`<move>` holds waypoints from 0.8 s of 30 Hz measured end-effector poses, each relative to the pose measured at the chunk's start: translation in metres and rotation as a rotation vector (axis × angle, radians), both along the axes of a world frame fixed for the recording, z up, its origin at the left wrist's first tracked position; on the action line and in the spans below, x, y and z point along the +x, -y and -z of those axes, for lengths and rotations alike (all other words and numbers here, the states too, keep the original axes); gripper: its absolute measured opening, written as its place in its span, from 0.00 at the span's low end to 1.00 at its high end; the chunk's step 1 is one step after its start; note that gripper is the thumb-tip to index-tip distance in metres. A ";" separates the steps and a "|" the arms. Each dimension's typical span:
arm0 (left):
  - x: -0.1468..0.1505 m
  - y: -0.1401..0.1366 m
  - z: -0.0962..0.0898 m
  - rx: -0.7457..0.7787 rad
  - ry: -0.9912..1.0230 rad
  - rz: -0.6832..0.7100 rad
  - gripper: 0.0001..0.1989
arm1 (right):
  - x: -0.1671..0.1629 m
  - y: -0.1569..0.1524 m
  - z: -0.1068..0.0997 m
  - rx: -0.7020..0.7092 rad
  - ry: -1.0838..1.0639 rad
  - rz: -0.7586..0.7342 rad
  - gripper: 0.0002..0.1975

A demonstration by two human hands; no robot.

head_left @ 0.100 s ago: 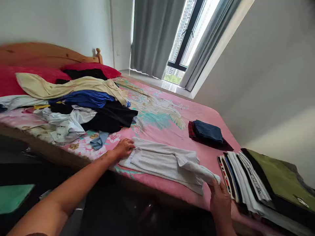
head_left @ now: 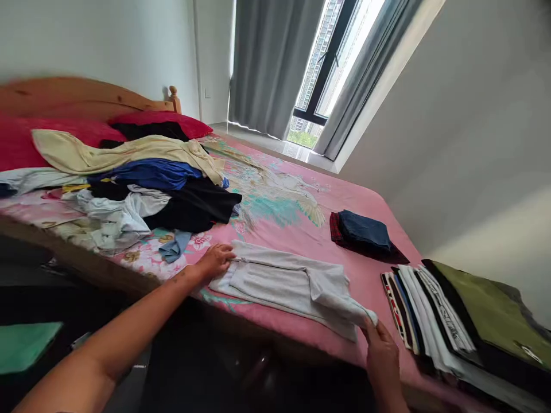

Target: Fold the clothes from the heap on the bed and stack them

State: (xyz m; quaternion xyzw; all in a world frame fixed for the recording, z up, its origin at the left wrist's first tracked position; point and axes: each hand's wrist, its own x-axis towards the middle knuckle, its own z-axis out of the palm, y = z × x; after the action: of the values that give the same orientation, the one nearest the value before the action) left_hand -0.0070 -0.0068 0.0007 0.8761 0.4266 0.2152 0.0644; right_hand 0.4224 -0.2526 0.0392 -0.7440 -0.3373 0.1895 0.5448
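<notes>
A light grey garment, folded lengthwise into a strip, lies along the near edge of the bed. At its left end, my left hand is closed on the upper corner, fingers curled over the cloth. My right hand pinches a loose end of the same garment at the right and lifts it slightly above the bed, so that part of the cloth bends and slants upward. The fingertips of the left hand are partly lost in the fabric. Whether this garment is a shirt or something else, I cannot tell.
Tangled clothes cover the left of the bed. A folded pile with blue denim lies at the back right. Nearer, folded garments stand in an overlapping row beside an olive one. The pink floral sheet spreads between them.
My right hand has shifted slightly left and down with the end of the grey garment. My left hand stays in place on the cloth.
</notes>
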 end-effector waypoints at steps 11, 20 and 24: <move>0.144 0.023 -0.015 -0.037 0.003 0.195 0.20 | -0.005 0.013 0.037 0.053 -0.256 0.020 0.29; 0.172 0.029 -0.001 -0.203 -0.226 0.116 0.26 | -0.017 0.018 0.019 0.034 -0.190 -0.060 0.26; 0.194 0.029 -0.013 -0.185 -0.174 0.183 0.25 | -0.003 -0.003 -0.007 0.116 -0.192 -0.050 0.24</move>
State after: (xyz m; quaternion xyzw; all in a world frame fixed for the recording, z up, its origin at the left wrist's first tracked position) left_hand 0.1869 -0.0361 0.0135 0.9169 0.3671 0.0915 0.1271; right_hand 0.4193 -0.2495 0.0463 -0.6810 -0.3124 0.2535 0.6118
